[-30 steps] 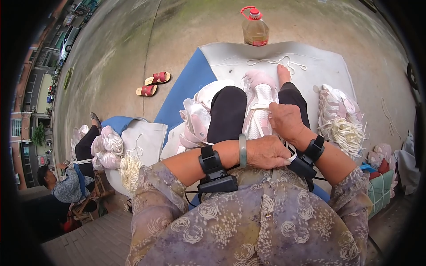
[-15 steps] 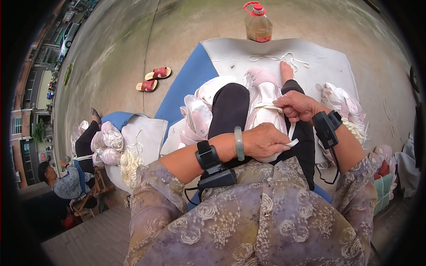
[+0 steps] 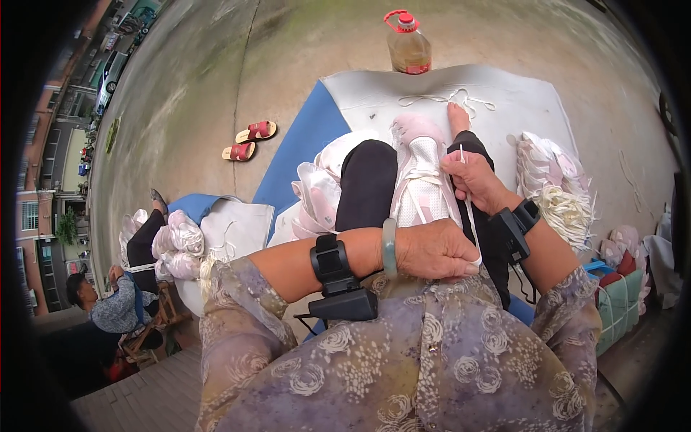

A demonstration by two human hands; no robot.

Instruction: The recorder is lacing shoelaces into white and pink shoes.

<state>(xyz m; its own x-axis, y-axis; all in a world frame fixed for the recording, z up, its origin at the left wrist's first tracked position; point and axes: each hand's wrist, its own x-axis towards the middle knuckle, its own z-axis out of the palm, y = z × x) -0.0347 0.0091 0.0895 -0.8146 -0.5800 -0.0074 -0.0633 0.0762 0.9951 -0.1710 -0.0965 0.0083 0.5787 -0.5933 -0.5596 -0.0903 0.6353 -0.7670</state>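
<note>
A pale pink and white shoe upper lies between my knees, its toe end pointing away, with white lacing across its middle. My left hand is closed near my lap, pinching a white shoelace at its fingertips. Farther up and to the right, my right hand is also closed on the lace. A strand runs between the two hands, and a short end pokes up above my right fingers. Part of the upper's near end is hidden behind my left hand and wrist.
More shoe uppers lie left of my knee; others sit right beside a bundle of white laces. A blue-and-white mat spreads beneath. Beyond stand a bottle and red slippers. A person sits far left.
My hands have drawn apart: the right rose slightly and the left moved a little toward my lap and right. The lace between them looks longer and straighter.
</note>
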